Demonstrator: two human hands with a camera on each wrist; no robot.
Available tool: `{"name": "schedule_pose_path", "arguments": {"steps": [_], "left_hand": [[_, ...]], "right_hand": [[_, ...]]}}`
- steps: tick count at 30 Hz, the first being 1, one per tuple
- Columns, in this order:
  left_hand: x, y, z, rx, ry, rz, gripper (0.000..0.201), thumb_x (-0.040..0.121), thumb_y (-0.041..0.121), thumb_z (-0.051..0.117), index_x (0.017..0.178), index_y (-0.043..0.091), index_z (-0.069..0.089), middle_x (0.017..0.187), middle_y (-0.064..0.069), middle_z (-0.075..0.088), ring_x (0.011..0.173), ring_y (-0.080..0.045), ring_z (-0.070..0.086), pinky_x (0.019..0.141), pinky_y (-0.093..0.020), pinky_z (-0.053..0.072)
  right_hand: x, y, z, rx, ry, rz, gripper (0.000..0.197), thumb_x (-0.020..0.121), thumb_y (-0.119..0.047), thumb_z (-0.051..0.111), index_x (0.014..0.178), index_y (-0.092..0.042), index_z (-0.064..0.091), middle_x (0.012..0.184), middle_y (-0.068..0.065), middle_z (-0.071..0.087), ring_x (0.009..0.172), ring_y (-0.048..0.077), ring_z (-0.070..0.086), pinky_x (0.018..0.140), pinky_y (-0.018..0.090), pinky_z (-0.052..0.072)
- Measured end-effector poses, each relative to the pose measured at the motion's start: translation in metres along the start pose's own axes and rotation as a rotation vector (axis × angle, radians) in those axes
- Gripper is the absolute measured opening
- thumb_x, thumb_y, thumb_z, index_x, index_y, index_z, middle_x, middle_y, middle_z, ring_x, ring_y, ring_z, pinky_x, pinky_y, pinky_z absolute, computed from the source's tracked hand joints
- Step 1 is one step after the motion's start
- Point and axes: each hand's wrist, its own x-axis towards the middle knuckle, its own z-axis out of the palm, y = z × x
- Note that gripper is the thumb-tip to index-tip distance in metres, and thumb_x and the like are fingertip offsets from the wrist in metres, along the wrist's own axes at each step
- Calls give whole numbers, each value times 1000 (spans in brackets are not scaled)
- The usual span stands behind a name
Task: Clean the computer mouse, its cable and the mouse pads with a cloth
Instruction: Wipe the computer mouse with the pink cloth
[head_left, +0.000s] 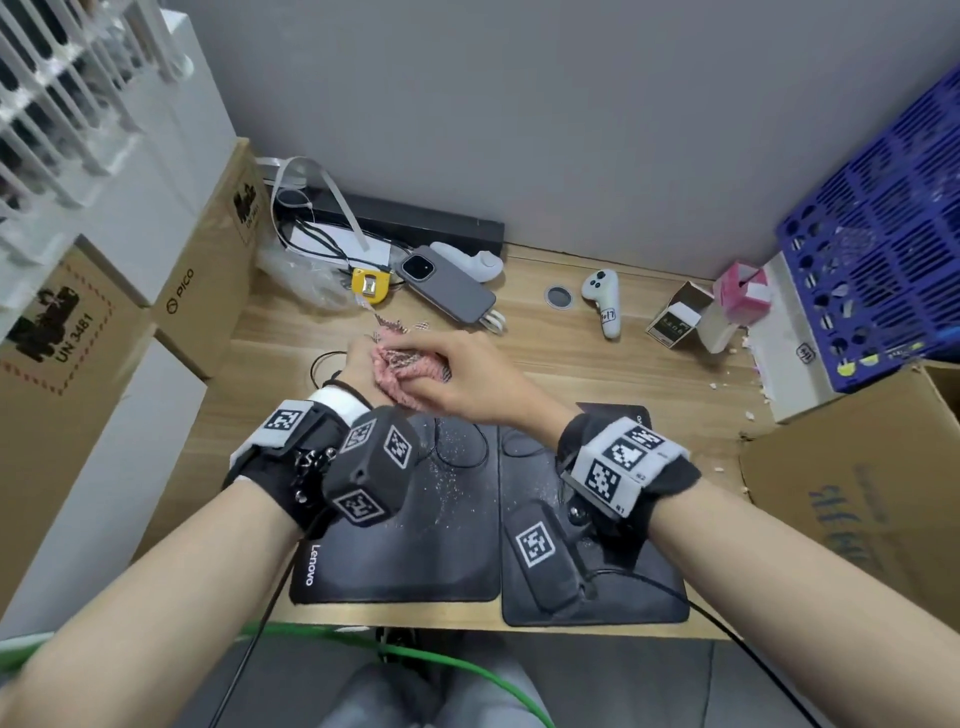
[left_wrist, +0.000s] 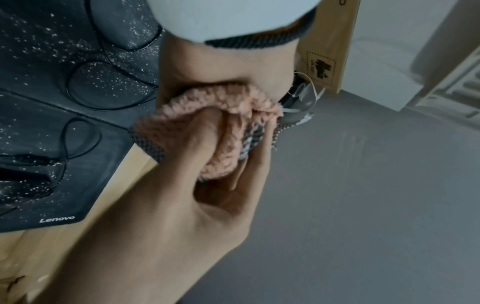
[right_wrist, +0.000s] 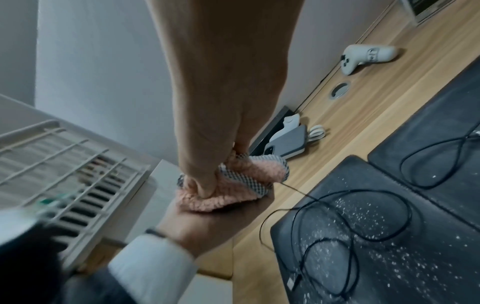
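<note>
Both hands meet over the wooden desk, just beyond the mouse pads, around a bunched pink fluffy cloth (head_left: 402, 366). My left hand (head_left: 358, 364) cups the cloth (left_wrist: 221, 127) from below, thumb pressed into it. From above, my right hand (head_left: 467, 379) digs its curled fingers into the cloth (right_wrist: 233, 181). The mouse is hidden; its thin black cable (right_wrist: 350, 197) runs from under the cloth and loops over the pads. The left pad (head_left: 395, 545), marked Lenovo, is strewn with white specks. Beside it lies the right pad (head_left: 623, 597).
A phone (head_left: 447, 283), a white controller (head_left: 605, 301), small cartons (head_left: 680, 317) and a pink tissue box (head_left: 740, 291) lie at the back of the desk. Cardboard boxes (head_left: 208, 291) stand left; a blue crate (head_left: 883, 249) and a box (head_left: 857, 493) stand right.
</note>
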Motion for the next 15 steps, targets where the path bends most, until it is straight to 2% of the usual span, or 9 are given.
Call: {"name": "schedule_pose_path", "arguments": {"steps": [1, 2, 3, 4, 7, 10, 12, 13, 15], "left_hand": [[-1, 1, 8, -149, 185, 12, 42, 95, 30, 45, 127, 3, 54, 121, -28, 60, 108, -39, 61, 96, -55, 46], [4, -3, 20, 99, 319, -87, 33, 95, 31, 45, 115, 9, 59, 102, -23, 68, 88, -36, 68, 76, -52, 55], [-2, -11, 27, 160, 374, -193, 32, 96, 35, 43, 109, 11, 60, 92, -17, 69, 75, -32, 68, 63, -45, 57], [-2, -10, 24, 235, 373, -267, 34, 96, 37, 41, 110, 12, 59, 89, -12, 67, 71, -29, 65, 58, -39, 57], [3, -6, 22, 255, 437, -245, 36, 96, 39, 39, 114, 14, 58, 88, -11, 67, 71, -27, 63, 57, -36, 57], [1, -6, 25, 239, 466, -205, 38, 104, 30, 25, 87, 13, 55, 66, -7, 66, 52, -14, 64, 48, -24, 54], [0, 0, 21, 203, 447, -174, 40, 107, 12, 17, 79, 16, 44, 70, -7, 54, 42, -2, 59, 41, -18, 49], [-1, 0, 20, 225, 447, -170, 37, 106, 13, 21, 80, 14, 47, 75, -9, 53, 48, -3, 63, 45, -19, 51], [2, -4, 24, 201, 481, -164, 31, 99, 34, 39, 93, 13, 59, 84, -12, 63, 68, -21, 68, 63, -31, 57]], "right_hand": [[2, 5, -2, 30, 46, 19, 38, 87, -26, 65, 125, -27, 63, 112, -3, 71, 89, 4, 63, 79, 20, 50], [4, 10, -7, 70, 108, 65, 35, 88, -27, 64, 123, -27, 64, 111, -3, 71, 92, 9, 65, 83, 27, 52], [7, 15, -11, 106, 166, 136, 33, 89, -29, 62, 122, -25, 64, 108, -3, 71, 93, 13, 66, 85, 33, 53], [10, 20, -13, 113, 216, 215, 33, 91, -29, 59, 124, -23, 63, 107, -1, 71, 94, 16, 66, 86, 36, 52], [13, 24, -15, 76, 293, 294, 32, 94, -30, 55, 124, -22, 61, 108, 0, 69, 98, 22, 63, 93, 39, 48], [7, 8, -8, 85, 161, 138, 34, 92, -28, 59, 125, -25, 62, 105, -2, 70, 83, 10, 63, 78, 26, 52], [5, 2, -4, 16, 51, 23, 36, 90, -25, 63, 126, -27, 62, 111, -4, 70, 85, 3, 60, 76, 15, 47], [5, 2, -5, 19, 49, 0, 37, 88, -26, 64, 126, -27, 62, 113, -4, 70, 89, 4, 60, 78, 16, 47], [10, 10, -10, 105, 140, 48, 35, 88, -30, 65, 123, -26, 64, 112, -4, 70, 94, 9, 64, 86, 27, 52]]}}
